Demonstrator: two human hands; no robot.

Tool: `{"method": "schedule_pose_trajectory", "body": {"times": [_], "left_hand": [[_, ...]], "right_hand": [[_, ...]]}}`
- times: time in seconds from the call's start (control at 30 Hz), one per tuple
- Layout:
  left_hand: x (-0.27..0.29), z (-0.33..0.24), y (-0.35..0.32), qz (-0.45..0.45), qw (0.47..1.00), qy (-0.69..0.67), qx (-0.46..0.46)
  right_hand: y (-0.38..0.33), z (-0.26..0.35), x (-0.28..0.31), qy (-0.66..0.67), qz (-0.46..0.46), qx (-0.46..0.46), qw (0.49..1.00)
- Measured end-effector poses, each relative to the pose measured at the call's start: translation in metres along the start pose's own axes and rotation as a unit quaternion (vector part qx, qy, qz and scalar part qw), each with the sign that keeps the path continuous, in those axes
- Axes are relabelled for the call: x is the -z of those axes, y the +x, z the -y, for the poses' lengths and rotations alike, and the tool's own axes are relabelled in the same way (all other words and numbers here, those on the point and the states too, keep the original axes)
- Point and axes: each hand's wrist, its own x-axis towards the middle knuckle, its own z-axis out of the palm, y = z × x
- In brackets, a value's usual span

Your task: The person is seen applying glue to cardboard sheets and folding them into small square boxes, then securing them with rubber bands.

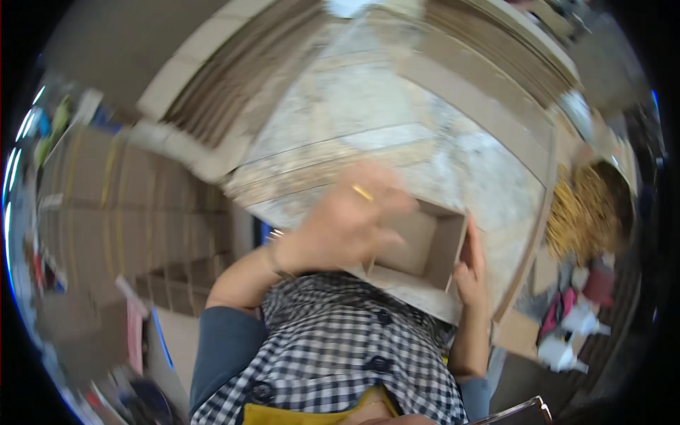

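One open box (pixel 446 244), right of centre, lies apparently against the nearer right hand (pixel 473 263), unclenched, fingers extended along its right side; the left hand (pixel 350 216) (too blurred to tell its grip) overlaps its left.

Before me, my worktop (pixel 368 99) is pale and stained. Brown cardboard stacks (pixel 230 78) line its far left side, more cardboard (pixel 496 42) its far right; an open box (pixel 448 248) is by my near edge.
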Motion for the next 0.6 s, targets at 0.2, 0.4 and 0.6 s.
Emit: {"method": "schedule_pose_trajectory", "body": {"times": [0.2,0.4,0.6], "left_hand": [[0.009,-0.07,-0.081,0.228,0.95,0.07,0.202],[0.111,-0.129,-0.209,0.12,0.9,0.129,0.4],[0.116,-0.162,-0.358,-0.035,0.652,0.049,0.756]], "right_hand": [[-0.003,0.023,-0.09,-0.094,0.081,0.062,0.99],[-0.004,0.021,-0.101,0.059,0.131,0.007,0.99],[0.009,0.0,-0.082,0.034,0.146,-0.121,0.981]]}}
